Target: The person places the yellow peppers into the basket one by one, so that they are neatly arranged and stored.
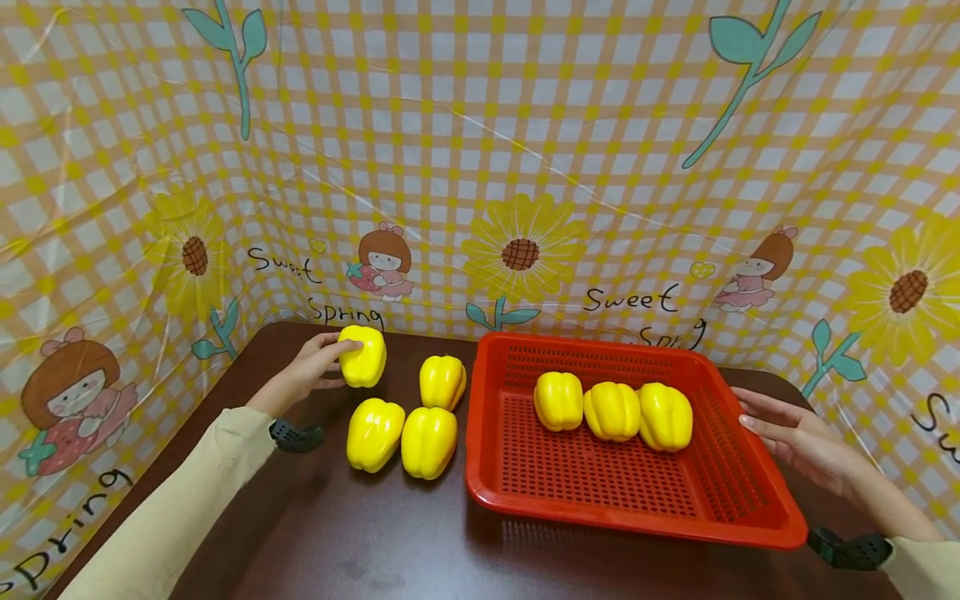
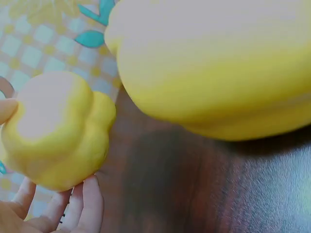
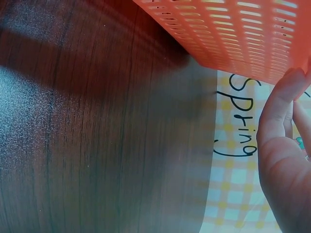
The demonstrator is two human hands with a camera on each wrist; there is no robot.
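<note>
At the left, my left hand [image 1: 318, 367] holds a yellow bell pepper [image 1: 363, 357] between the thumb and fingers, above the table. The left wrist view shows that held bell pepper [image 2: 58, 131] with fingers [image 2: 90, 204] beneath it. Three more yellow bell peppers lie near it: one behind [image 1: 442, 382], one at front left [image 1: 375, 435] and one at front right [image 1: 429, 442]. A red perforated basket [image 1: 592, 521] contains three yellow bell peppers [image 1: 612, 411] in a row. My right hand [image 1: 806, 437] touches the basket's right rim with its fingertips, fingers fairly straight.
The dark brown wooden table [image 1: 322, 533] carries everything. Behind and on both sides hangs a checked cloth [image 1: 450, 150] printed with flowers and cartoon figures, close to the table's back edge. A large pepper [image 2: 218, 73] fills the upper right of the left wrist view.
</note>
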